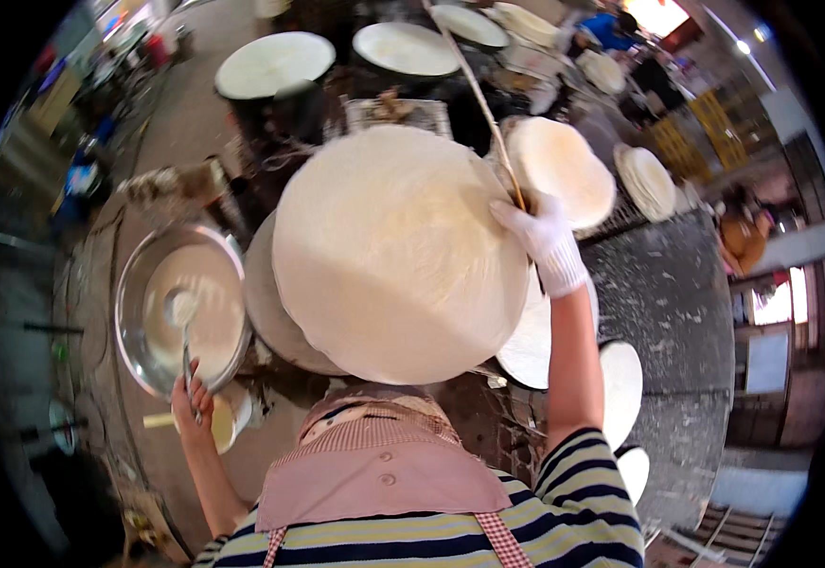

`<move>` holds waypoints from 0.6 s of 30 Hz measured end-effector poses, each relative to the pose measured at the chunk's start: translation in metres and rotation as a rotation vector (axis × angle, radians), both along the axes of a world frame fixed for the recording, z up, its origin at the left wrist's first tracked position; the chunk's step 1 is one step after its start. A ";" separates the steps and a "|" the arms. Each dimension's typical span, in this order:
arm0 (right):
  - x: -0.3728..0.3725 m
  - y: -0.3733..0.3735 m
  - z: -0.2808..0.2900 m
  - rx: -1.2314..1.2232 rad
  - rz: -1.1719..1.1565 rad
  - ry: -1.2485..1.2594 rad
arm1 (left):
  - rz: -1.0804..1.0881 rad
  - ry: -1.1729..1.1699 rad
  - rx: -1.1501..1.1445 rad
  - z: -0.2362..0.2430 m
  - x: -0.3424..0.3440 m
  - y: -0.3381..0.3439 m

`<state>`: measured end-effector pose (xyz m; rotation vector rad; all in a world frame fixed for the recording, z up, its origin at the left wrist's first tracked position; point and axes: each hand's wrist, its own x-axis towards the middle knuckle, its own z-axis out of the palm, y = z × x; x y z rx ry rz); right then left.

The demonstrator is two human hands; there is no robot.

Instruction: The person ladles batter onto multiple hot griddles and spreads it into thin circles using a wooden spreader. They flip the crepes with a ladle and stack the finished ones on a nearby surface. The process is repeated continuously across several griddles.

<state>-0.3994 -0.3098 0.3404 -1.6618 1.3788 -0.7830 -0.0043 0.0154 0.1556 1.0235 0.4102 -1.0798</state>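
My bare left hand (193, 405) is closed around the handle of a metal ladle (186, 346). The ladle's head rests in pale, runny batter (206, 284) inside a wide steel bowl (124, 327). A thin stick (479, 99) slants up and away from my right hand (540, 237), which wears a white glove and grips its near end. The glove's thumb lies over the right edge of a big, thin, cream-coloured round sheet (393, 265); whether the fingers also pinch that edge I cannot tell. Partly hidden beneath the sheet is a greyish round plate (266, 293).
Round griddles with pale tops (275, 64) stand at the far side. Stacked pale rounds (559, 170) lie beyond my right hand, beside a dark worn tabletop (663, 303). A small pail (242, 407) sits by my left hand. Another person in blue (606, 33) is far right.
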 end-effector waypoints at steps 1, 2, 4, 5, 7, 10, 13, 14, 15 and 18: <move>-0.019 -0.021 -0.006 0.009 -0.024 -0.016 | 0.003 0.006 -0.004 -0.002 0.000 -0.002; -0.040 -0.045 -0.007 0.018 -0.037 0.124 | 0.031 0.000 -0.002 -0.003 0.000 0.000; -0.087 -0.084 0.012 -0.041 -0.085 0.353 | 0.066 -0.013 -0.007 -0.006 -0.001 0.004; -0.102 -0.094 0.028 -0.110 -0.116 0.453 | 0.065 -0.009 -0.005 -0.010 0.001 0.004; -0.114 -0.105 0.074 -0.279 -0.142 0.739 | 0.074 -0.030 0.014 -0.009 0.003 0.013; -0.162 -0.140 0.108 -0.583 -0.213 0.841 | 0.070 -0.029 0.016 -0.007 -0.002 0.007; -0.152 -0.160 0.111 -0.762 -0.221 1.028 | 0.154 -0.045 0.060 0.025 -0.024 -0.001; -0.148 -0.166 0.100 -0.818 -0.203 1.041 | 0.166 -0.040 0.052 0.031 -0.028 0.000; -0.147 -0.173 0.086 -0.866 -0.191 1.063 | 0.170 -0.037 0.017 0.029 -0.028 0.004; -0.144 -0.189 0.014 -0.892 -0.139 1.124 | 0.222 -0.012 -0.054 0.032 -0.039 0.012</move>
